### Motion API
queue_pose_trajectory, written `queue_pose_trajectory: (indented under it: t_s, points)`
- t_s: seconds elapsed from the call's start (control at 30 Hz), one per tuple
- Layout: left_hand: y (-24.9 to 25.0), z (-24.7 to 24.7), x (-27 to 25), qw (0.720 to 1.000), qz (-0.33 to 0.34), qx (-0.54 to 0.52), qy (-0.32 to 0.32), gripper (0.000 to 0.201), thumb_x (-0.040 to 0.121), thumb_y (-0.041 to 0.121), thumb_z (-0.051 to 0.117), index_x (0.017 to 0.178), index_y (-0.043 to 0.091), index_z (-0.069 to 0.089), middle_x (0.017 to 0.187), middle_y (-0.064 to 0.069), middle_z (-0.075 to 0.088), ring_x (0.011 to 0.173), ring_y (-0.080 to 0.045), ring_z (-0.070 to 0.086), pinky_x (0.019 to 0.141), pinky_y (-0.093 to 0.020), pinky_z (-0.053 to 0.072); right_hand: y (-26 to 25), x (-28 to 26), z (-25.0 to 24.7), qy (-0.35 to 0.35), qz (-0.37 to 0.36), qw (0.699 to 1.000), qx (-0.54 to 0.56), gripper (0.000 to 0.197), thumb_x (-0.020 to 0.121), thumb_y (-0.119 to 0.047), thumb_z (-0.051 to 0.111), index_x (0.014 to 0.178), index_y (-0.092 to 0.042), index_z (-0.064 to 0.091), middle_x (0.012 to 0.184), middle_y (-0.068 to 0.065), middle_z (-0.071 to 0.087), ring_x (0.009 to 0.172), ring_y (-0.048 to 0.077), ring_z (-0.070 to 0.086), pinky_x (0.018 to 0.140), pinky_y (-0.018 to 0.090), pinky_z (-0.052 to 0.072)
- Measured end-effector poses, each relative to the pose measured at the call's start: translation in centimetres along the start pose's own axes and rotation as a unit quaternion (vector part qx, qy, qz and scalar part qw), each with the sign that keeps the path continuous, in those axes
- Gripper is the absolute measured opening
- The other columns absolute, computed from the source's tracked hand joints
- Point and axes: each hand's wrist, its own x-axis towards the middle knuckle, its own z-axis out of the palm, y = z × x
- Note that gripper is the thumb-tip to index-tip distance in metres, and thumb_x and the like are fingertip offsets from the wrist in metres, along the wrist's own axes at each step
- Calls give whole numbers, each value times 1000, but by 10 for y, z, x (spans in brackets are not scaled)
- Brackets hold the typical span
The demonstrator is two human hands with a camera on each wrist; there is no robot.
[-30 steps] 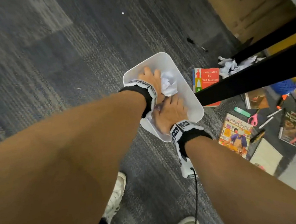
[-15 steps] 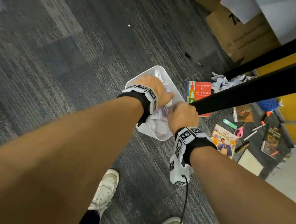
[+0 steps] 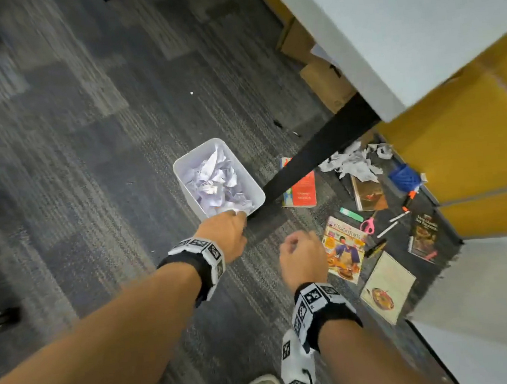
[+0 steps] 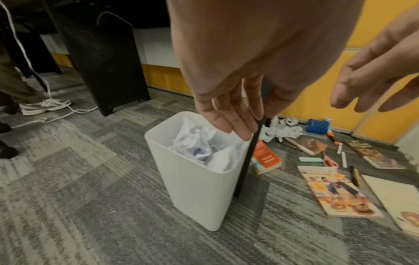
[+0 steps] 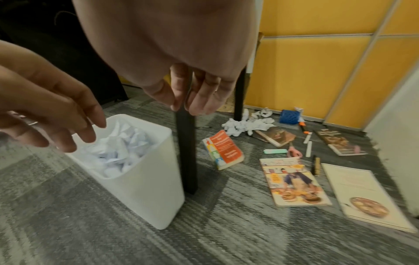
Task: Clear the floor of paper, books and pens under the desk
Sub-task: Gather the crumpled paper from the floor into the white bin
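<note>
Head view shows both hands above the carpet and holding nothing. The left hand [image 3: 223,234] hangs over the near edge of the white bin [image 3: 190,198]; from the left wrist view its fingers [image 4: 229,114] are straight and loosely together, not touching the rim. The right hand [image 3: 303,257] is beside it, nearer to the books, with relaxed fingers [image 5: 199,96] that are a little bent.

The bin stands upright just beside the black desk leg [image 5: 187,152] and is filled with crumpled paper [image 3: 216,181]. Under the desk more crumpled paper [image 3: 352,162] lies near a blue basket [image 3: 404,177]. An orange book [image 3: 303,191] leans behind the leg. On the floor there are also a cookbook [image 3: 344,249], a pale book [image 3: 387,287], two darker books [image 3: 368,194] [image 3: 422,236], white pens [image 3: 393,222], a black pen [image 3: 375,247], pink scissors [image 3: 368,223] and a green eraser [image 3: 351,214].
</note>
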Motion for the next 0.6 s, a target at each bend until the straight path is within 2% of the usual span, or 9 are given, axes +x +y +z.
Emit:
queue_pose_trajectory:
  t_s: [0.07,0.17,0.23,0.3,0.37,0.5,0.6]
  points:
    - [39,11,-5,1000,15,3,-14,32,92,24,49,121,10,50,120,-11,57,107,-34,60,86,-41,51,38,-10,-25,-7,10,1000,7,12,92,-20,54,92,-14,64,112,7,58,96,23,59,78,31,47]
    - [95,24,-2,999,36,8,-33,33,91,24,49,122,13,45,118,-10,54,105,-34,60,86,-43,51,94,-21,-56,-15,30,999,-5,13,94,-22,54,97,-14,64,114,3,56,89,17,52,72,24,37]
    - [140,30,9,998,47,11,-26,39,92,26,49,128,14,40,120,-10,52,104,-34,61,86,-44,51,137,-23,-79,-9,41,999,-3,13,93,-20,55,97,-13,65,113,2,56,88,17,51,71,23,34]
    - [184,33,25,998,55,13,-10,48,94,27,49,138,14,34,128,-11,50,107,-34,61,86,-42,51,177,-16,-99,3,53,999,1,11,92,-20,56,97,-16,64,114,1,55,87,17,52,72,26,39]
    - [223,35,41,997,75,22,-3,51,95,28,49,141,12,32,133,-12,48,110,-34,60,88,-43,49,211,-5,-116,15,66,998,1,12,92,-21,56,101,-18,64,115,2,55,92,21,59,76,29,44]
    - [281,37,80,994,104,44,2,45,95,27,48,135,10,34,131,-13,47,108,-34,60,85,-42,50,258,33,-142,24,77,997,12,16,90,-23,56,103,-16,62,111,6,56,101,27,59,81,34,47]
    - [312,37,119,993,109,54,5,41,95,26,49,129,10,35,127,-12,48,105,-33,61,81,-41,50,278,78,-159,3,92,996,2,27,91,-30,57,113,-15,58,119,8,54,112,28,54,89,39,48]
